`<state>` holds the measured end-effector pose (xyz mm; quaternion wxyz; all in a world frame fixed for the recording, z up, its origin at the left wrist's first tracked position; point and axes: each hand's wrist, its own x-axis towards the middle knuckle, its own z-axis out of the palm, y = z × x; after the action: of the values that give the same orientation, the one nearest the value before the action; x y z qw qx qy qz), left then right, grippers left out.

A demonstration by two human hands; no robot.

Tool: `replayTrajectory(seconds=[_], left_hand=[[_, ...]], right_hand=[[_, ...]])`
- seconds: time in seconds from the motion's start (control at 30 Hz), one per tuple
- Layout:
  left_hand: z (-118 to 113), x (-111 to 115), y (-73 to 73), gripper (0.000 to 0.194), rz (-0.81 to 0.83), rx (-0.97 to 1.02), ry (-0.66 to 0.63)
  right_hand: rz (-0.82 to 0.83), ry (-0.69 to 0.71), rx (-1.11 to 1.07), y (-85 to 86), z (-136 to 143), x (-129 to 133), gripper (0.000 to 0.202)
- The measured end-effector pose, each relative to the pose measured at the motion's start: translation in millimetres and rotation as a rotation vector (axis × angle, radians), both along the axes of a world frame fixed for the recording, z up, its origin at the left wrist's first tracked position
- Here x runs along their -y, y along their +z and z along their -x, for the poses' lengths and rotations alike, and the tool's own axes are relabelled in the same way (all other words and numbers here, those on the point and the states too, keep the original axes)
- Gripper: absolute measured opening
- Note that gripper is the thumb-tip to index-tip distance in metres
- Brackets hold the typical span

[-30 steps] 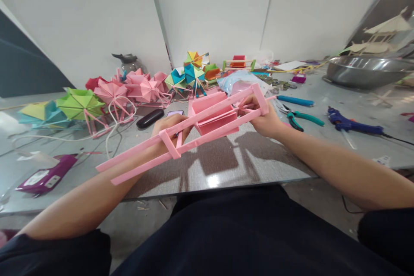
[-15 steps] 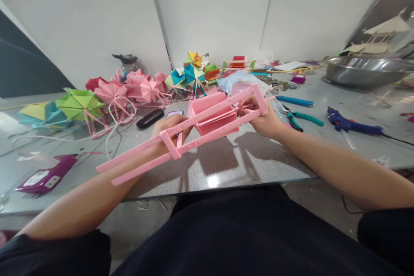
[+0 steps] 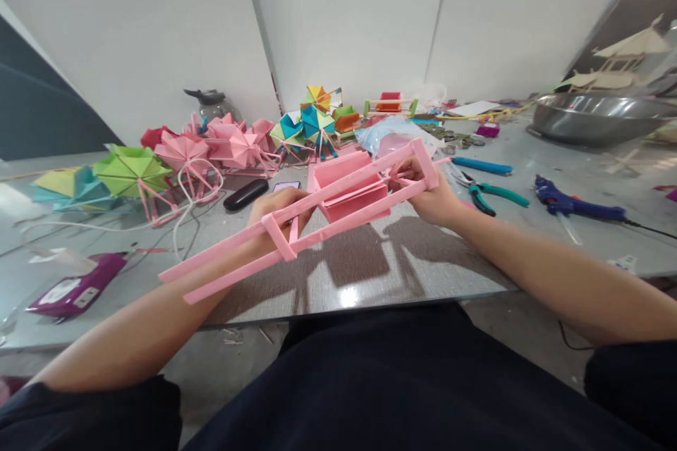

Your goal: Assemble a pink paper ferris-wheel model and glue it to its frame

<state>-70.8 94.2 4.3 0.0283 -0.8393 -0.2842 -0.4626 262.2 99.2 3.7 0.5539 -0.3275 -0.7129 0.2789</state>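
Observation:
Between my hands a pink model water wheel (image 3: 353, 199) on a frame of thin flat sticks is held tilted above the table. Its two long rails slope down to the left across my left forearm. My left hand (image 3: 280, 208) is closed around the frame's left part, its fingers partly hidden behind the upper rail. At the right end, my right hand (image 3: 423, 187) grips the frame near its crosspiece, fingertips by the wheel's axle. Folded pink panels of the wheel show between the rails.
Finished-looking pink wheels (image 3: 233, 144) and a green wheel (image 3: 132, 169) stand at the left. A purple power strip (image 3: 79, 285) lies at front left. Pliers (image 3: 491, 194), a blue glue gun (image 3: 579, 203) and a metal bowl (image 3: 603, 120) are on the right. The table edge is close to my body.

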Motion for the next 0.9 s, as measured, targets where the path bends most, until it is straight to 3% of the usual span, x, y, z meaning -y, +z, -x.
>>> replayTrajectory(seconds=[0.4,0.6,0.9], left_hand=[[-6.1,3.1,-0.5,0.008,0.019,0.063,-0.015],[-0.8,3.5,0.0,0.008,0.079,0.026,-0.035],[-0.5,5.2,3.4,0.009,-0.009,0.029,-0.043]], right_hand=[[0.039,0.031,-0.071,-1.1,3.7,-1.1,0.022],[0.035,0.061,-0.092,-2.0,4.2,-0.3,0.034],[0.031,0.112,-0.025,8.7,0.6,11.3,0.049]])
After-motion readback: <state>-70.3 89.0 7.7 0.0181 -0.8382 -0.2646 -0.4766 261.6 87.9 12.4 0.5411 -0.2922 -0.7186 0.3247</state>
